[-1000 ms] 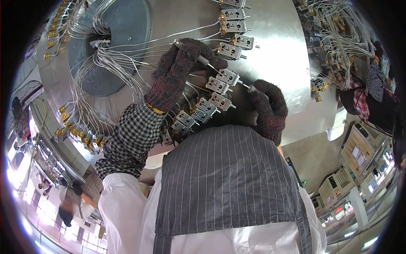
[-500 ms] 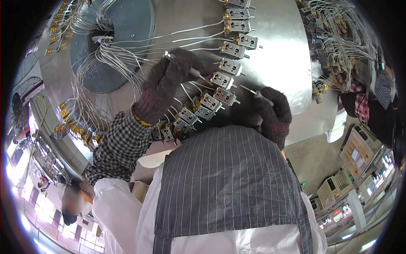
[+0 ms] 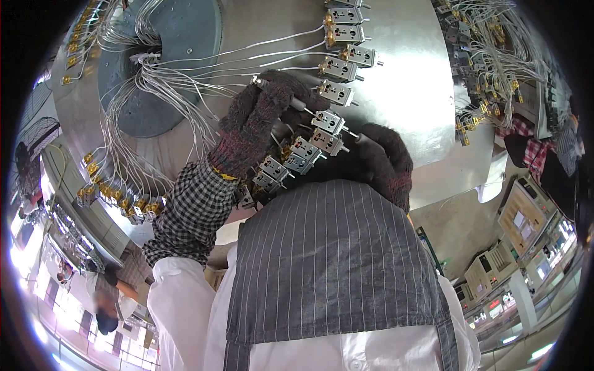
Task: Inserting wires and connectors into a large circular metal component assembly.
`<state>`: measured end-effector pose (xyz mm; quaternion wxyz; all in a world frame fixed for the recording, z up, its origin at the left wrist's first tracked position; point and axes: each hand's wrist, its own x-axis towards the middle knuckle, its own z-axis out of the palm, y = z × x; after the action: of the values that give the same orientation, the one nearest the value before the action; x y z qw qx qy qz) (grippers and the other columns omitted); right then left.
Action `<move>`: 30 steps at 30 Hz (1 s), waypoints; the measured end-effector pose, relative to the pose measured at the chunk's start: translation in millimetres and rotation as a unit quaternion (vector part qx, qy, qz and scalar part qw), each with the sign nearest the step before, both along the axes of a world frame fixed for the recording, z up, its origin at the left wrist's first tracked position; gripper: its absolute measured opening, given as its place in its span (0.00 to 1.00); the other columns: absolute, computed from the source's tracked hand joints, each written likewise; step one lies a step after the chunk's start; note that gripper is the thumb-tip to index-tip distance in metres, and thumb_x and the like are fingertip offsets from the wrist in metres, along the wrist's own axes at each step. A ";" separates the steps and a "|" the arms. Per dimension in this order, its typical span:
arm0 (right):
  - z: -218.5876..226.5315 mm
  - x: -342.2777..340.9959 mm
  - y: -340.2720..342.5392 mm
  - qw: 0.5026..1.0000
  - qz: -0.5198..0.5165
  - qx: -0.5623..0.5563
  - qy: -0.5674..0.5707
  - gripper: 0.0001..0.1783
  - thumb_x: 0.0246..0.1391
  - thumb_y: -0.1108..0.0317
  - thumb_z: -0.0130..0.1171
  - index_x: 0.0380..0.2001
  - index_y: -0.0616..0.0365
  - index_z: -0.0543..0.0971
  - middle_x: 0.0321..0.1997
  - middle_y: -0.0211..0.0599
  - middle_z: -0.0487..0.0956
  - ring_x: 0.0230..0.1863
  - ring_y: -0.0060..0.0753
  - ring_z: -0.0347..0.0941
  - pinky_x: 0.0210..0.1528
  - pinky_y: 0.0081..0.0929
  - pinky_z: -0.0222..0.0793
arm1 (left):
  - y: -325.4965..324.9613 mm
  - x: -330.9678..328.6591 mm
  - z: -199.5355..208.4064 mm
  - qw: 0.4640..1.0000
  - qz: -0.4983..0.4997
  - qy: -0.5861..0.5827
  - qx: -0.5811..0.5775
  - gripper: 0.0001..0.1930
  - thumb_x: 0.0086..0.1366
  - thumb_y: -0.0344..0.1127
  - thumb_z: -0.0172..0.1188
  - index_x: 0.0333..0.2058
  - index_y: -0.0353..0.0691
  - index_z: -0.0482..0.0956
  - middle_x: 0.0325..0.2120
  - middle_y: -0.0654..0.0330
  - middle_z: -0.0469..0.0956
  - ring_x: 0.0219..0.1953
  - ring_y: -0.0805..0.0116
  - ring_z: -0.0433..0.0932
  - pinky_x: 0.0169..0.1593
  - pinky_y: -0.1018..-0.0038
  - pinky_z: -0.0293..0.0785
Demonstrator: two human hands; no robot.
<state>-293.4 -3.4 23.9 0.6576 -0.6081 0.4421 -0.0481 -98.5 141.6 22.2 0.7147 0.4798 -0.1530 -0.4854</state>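
My left hand (image 3: 255, 123), in a dark knitted glove, is closed on a slim silver screwdriver-like tool (image 3: 299, 105). Its thin tip meets the left side of a small metal thermostat-like block (image 3: 328, 122). On the block's other side, my right hand (image 3: 391, 164), gloved too, grips a similar silver tool (image 3: 365, 140), mostly hidden by the glove. That tool's end is at the pin sticking out of the block, though I cannot tell whether it is seated on it. More such blocks (image 3: 302, 153) hang in a row along the metal disc's edge, with white wires (image 3: 185, 77) behind.
A large shiny metal disc (image 3: 272, 28) carries a grey ring (image 3: 201, 37) with bundled wires through its centre. More wired blocks (image 3: 476, 80) crowd another disc at the right. Brass terminals (image 3: 114, 191) line the left edge. A person (image 3: 117, 297) is at the lower left.
My right hand has moved left and brought its tool up to the block's pin. My left hand has shifted slightly right, its tool still at the block. The disc has turned or shifted slightly left.
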 end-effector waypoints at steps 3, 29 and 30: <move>-3.9 -1.1 1.6 0.999 -0.013 0.008 -0.034 0.15 0.51 0.67 0.60 0.42 0.61 0.79 0.40 0.40 0.79 0.43 0.32 0.74 0.48 0.28 0.68 | -1.3 1.3 -2.7 0.997 -0.004 -0.083 -0.003 0.15 0.72 0.36 0.42 0.44 0.29 0.71 0.41 0.50 0.75 0.45 0.61 0.78 0.47 0.68 0.77; -6.7 -2.1 -0.6 0.998 -0.016 -0.010 -0.052 0.14 0.50 0.68 0.60 0.40 0.62 0.79 0.41 0.39 0.79 0.45 0.31 0.74 0.49 0.28 0.68 | -6.9 -3.5 -23.7 0.986 -0.034 -0.119 -0.111 0.16 0.72 0.37 0.40 0.40 0.32 0.74 0.38 0.54 0.77 0.45 0.68 0.77 0.53 0.74 0.71; -0.9 0.9 -0.7 0.995 -0.007 -0.056 -0.081 0.13 0.50 0.67 0.60 0.39 0.62 0.79 0.41 0.40 0.79 0.45 0.31 0.74 0.48 0.28 0.68 | -6.4 -4.1 -23.8 0.987 -0.034 -0.105 -0.117 0.16 0.72 0.37 0.40 0.41 0.32 0.74 0.38 0.54 0.77 0.45 0.68 0.77 0.53 0.75 0.70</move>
<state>-292.5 -4.1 23.0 0.6561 -0.6346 0.3883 -0.1269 -102.6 135.2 -1.6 0.7285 0.4361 -0.2994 -0.4353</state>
